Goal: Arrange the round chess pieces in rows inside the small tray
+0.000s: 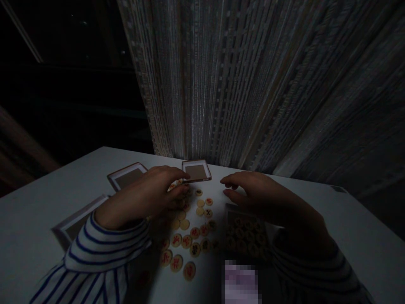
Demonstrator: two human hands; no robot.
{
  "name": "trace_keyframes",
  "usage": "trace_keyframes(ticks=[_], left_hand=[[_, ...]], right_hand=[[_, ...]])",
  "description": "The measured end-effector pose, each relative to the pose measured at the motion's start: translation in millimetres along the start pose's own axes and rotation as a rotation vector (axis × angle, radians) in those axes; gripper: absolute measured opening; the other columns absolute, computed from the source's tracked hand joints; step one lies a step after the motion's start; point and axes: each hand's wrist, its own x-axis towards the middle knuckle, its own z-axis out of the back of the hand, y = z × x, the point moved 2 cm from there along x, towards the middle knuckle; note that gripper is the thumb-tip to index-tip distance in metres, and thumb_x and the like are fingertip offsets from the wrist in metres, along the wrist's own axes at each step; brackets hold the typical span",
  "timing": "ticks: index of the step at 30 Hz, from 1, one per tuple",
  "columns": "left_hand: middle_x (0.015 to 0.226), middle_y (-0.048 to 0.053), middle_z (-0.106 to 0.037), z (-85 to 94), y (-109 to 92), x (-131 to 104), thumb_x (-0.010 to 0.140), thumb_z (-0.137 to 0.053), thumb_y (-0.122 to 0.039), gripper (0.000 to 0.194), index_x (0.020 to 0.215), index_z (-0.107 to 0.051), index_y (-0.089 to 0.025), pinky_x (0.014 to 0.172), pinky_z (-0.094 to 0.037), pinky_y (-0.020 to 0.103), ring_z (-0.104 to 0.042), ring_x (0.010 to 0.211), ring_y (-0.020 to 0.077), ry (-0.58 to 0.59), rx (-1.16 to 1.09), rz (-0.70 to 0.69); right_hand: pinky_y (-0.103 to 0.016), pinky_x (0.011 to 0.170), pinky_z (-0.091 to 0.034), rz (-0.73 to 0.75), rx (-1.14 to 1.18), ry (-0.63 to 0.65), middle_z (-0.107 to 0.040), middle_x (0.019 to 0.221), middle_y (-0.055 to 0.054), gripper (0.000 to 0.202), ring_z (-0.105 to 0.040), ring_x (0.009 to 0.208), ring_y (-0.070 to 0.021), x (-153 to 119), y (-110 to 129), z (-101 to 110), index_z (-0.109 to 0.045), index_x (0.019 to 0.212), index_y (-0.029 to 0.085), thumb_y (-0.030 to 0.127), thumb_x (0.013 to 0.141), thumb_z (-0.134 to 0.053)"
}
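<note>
Round wooden pieces (186, 241) with red or black characters lie scattered over the middle of a white table; a few show plain faces. My left hand (150, 190) is over the far left part of the scatter, fingers apart, partly covering some pieces. To the right, my right hand (253, 190) hovers with fingers apart and nothing between them. Below it, in shadow, a box (228, 216) holds several round pieces in rows. A small shallow open box (209, 175) lies beyond my left fingertips.
Two more shallow boxes lie at the left, one farther back (112, 181) and one nearer (60, 234), partly behind my left forearm. A striped string curtain (202, 84) hangs behind the white table (28, 207). A small dark flat item (338, 189) is at the right edge.
</note>
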Motion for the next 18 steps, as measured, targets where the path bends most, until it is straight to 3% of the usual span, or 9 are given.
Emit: trace_keyframes(ticks=[9, 13, 18], left_hand=[[0.117, 0.006, -0.063, -2.3, -0.1, -2.3, 0.084, -0.049, -0.038, 0.039, 0.120, -0.057, -0.025, 0.089, -0.043, 0.031, -0.057, 0.108, 0.0228, 0.200, -0.050, 0.044], [0.116, 0.007, -0.064, -4.3, -2.0, -1.9, 0.084, -0.049, -0.035, 0.040, 0.122, -0.055, -0.024, 0.088, -0.044, 0.032, -0.058, 0.107, 0.0238, 0.231, -0.002, 0.064], [0.114, 0.006, -0.065, -8.8, -6.9, -1.0, 0.082, -0.052, -0.035, 0.038, 0.118, -0.058, -0.026, 0.086, -0.044, 0.031, -0.060, 0.104, 0.0230, 0.184, -0.010, -0.010]], right_hand=[[-0.029, 0.076, -0.046, 0.009, -0.002, 0.037, -0.069, 0.101, -0.005, 0.028, -0.063, 0.090, -0.0195, -1.1, -2.9, -8.3, -0.064, 0.107, 0.020, 0.025, 0.082, -0.053], [-0.030, 0.073, -0.046, 0.003, -0.018, 0.069, -0.069, 0.099, -0.006, 0.028, -0.064, 0.087, -0.0202, 0.0, -3.7, -11.0, -0.065, 0.106, 0.020, 0.025, 0.081, -0.054], [-0.029, 0.072, -0.046, -0.001, -0.014, 0.086, -0.070, 0.097, -0.006, 0.027, -0.063, 0.086, -0.0198, 1.7, -4.3, -14.0, -0.065, 0.106, 0.021, 0.026, 0.082, -0.054]])
